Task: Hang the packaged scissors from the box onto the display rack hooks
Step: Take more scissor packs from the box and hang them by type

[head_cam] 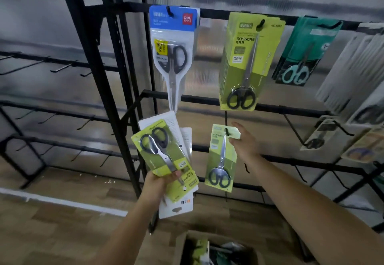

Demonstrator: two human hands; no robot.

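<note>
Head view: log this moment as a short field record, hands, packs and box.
left hand: grips a stack of green scissors packs, held upside down
right hand: holds the top of a single green pack at a second-row hook
top row: blue pack, green packs, teal packs hanging
box: open, below, packs inside

Lime-green scissor packs (221,156), black rack (116,90), perhaps teal pack (305,50).

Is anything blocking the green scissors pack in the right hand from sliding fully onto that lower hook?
Nothing visible does. The right hand pinches the top of the green scissors pack, whose hang hole is already over the hook. No other pack hangs on that hook, and the left hand and its stack are off to the side.
</note>
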